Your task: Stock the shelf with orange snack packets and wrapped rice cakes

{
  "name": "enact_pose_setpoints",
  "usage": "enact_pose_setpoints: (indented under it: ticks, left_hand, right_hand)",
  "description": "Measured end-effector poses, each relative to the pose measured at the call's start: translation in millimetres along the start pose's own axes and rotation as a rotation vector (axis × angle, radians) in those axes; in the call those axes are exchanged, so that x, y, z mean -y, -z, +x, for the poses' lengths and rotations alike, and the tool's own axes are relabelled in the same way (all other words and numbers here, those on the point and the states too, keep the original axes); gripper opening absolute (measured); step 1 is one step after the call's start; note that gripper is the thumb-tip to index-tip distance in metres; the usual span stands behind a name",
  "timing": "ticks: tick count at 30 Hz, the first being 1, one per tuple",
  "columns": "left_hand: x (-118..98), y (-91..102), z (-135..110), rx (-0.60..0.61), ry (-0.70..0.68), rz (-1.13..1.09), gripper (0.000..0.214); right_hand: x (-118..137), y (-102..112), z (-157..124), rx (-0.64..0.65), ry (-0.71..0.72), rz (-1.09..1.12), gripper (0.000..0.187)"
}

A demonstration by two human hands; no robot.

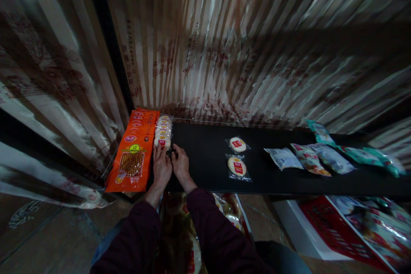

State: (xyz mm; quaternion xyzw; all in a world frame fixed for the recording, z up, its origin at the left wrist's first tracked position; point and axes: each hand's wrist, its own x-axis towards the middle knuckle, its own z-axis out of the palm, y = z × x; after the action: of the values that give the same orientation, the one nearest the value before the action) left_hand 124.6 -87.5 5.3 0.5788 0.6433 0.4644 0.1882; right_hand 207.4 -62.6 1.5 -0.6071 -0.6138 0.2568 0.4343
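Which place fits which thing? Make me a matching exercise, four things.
1. Flat orange plastic packets
2. Overlapping row of round white clear-wrapped snacks
3. Pair of round white clear-wrapped snacks
4. Rectangular white-and-red box

A. Right of view, below the black shelf
B. Near end partly covered by the left hand
C. At the shelf's left end
D. Mid-shelf

Pairs: 1-C; 2-B; 3-D; 4-A
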Motion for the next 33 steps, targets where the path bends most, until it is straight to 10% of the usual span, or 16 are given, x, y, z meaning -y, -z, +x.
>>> enact_pose_setpoints:
  ticks: [16,33]
  left_hand:
    - [-16.5,-6.4,-22.3,0.090,-0.091,0.039,0.035]
    - [-38.7,-9.8,-134.3,0.327,-0.300,0.147,0.050]
  right_hand:
    - [-4.7,35.4,-38.2,0.005,0.004,-0.082,0.033]
    - [-21.3,102.4,-125.5,0.038,0.125,-0.068,0.048]
